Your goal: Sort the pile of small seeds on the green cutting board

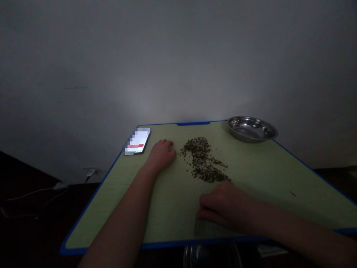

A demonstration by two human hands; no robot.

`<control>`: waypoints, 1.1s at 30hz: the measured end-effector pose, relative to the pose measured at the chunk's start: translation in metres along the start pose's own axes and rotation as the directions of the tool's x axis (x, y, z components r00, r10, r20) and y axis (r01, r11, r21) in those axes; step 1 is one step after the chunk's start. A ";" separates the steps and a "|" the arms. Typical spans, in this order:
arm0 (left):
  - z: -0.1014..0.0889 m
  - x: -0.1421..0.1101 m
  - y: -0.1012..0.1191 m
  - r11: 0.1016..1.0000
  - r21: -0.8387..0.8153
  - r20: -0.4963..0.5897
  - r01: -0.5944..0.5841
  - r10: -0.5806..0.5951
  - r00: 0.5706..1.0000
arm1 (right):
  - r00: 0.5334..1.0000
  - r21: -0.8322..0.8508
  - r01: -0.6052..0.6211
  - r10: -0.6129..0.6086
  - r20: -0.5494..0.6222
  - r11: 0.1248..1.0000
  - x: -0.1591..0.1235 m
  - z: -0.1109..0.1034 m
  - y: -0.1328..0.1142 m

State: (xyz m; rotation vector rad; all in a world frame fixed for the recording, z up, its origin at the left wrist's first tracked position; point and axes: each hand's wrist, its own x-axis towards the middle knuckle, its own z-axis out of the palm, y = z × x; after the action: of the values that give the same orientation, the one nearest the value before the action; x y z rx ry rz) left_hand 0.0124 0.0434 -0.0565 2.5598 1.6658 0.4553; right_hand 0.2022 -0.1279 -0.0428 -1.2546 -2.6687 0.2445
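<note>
My left hand (161, 153) rests on the pale green table, just left of a scattered heap of small dark seeds or beans (205, 160). Its thumb stands apart from the fingers and nothing is in its hold. Closer to the front edge, my right hand (225, 204) is closed, its fingers curled in; whatever it may hold is hidden. Under that hand shows part of a clear see-through container (208, 229), mostly covered. Below the table edge a shiny, rounded rim (192, 256) is visible, too dark to make out fully.
A shallow steel bowl (252, 130) sits at the table's far right corner. A phone (138, 141) with a lit screen lies at the far left. The blue-edged table (173, 208) meets a grey wall. A thin brown sliver (292, 193) lies on the right; cables (60, 186) run left of the table.
</note>
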 end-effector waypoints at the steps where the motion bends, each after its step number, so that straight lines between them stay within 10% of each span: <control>1: 0.000 0.000 0.000 1.000 0.000 0.001 -0.005 0.005 1.000 | 1.000 0.005 -0.002 0.002 0.002 1.000 -0.001 0.000 0.000; 33: 0.002 0.003 -0.002 0.999 -0.033 -0.012 -0.035 0.035 0.999 | 0.943 0.208 -0.241 0.280 -0.180 0.948 -0.027 -0.025 0.031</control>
State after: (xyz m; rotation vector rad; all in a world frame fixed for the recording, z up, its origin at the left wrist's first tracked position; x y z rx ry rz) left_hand 0.0122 0.0468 -0.0577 2.5717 1.6051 0.4958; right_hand 0.2483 -0.1278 -0.0279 -1.4834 -2.2464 0.3655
